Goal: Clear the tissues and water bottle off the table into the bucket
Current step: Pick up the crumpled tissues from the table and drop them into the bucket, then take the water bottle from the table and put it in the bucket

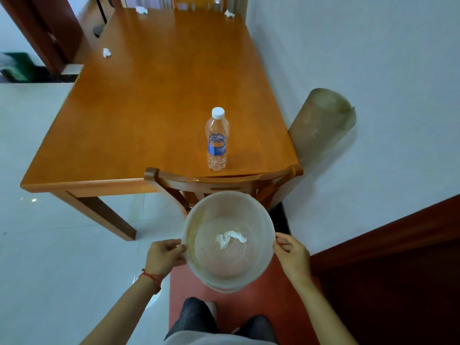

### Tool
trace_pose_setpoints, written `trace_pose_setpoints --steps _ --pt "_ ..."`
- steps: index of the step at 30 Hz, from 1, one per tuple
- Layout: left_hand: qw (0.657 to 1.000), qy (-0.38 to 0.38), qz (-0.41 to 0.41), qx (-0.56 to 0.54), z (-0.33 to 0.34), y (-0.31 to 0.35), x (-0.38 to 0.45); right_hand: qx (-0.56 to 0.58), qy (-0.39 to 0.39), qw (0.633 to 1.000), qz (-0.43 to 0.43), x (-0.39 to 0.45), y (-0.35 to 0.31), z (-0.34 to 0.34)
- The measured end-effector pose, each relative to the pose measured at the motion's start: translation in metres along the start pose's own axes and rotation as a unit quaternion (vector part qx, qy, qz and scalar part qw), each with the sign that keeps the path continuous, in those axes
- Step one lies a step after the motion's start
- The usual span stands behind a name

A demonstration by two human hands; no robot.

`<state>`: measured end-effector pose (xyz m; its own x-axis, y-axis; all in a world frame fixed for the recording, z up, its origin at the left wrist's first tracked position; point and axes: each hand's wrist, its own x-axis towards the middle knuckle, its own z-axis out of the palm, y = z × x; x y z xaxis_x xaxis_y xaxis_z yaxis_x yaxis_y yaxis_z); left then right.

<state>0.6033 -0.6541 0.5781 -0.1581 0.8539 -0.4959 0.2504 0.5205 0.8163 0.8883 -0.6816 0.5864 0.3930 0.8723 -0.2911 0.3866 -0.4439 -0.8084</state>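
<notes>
A white plastic bucket [261, 220] is held in front of the table, and one crumpled tissue [230, 239] lies on its bottom. My left hand [164, 256] grips the bucket's left rim; my right hand [292, 255] grips the right rim. A clear water bottle [217, 139] with a white cap and blue label stands upright near the front edge of the wooden table [149, 108]. Three crumpled tissues remain on the table: one at the left edge [107, 53], one at the far left [141, 9], one at the far right [229, 13].
A wooden chair [224, 183] is tucked under the table's near edge, right behind the bucket. A rolled mat [321, 123] leans against the white wall on the right. A dark wooden door [398, 270] stands at lower right. Another chair sits at the table's far end.
</notes>
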Motion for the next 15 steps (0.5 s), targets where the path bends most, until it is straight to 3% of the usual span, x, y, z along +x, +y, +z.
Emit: trace_pose_setpoints --steps 3,7,10,15 --pt "1.0 -0.004 -0.001 -0.005 -0.003 -0.001 0.003 -0.007 -0.004 1.0 -0.016 -0.001 -0.005 0.001" --pt "1.0 -0.004 -0.001 -0.003 -0.004 -0.003 0.003 0.006 0.052 0.996 -0.07 0.007 -0.028 -0.006" --pt "1.0 0.01 -0.001 -0.015 -0.003 -0.005 0.002 0.045 0.08 0.987 -0.13 0.024 -0.07 -0.012" --pt "0.998 0.036 -0.006 -0.044 0.002 -0.007 -0.002 0.073 0.055 0.972 -0.217 0.073 -0.147 -0.005"
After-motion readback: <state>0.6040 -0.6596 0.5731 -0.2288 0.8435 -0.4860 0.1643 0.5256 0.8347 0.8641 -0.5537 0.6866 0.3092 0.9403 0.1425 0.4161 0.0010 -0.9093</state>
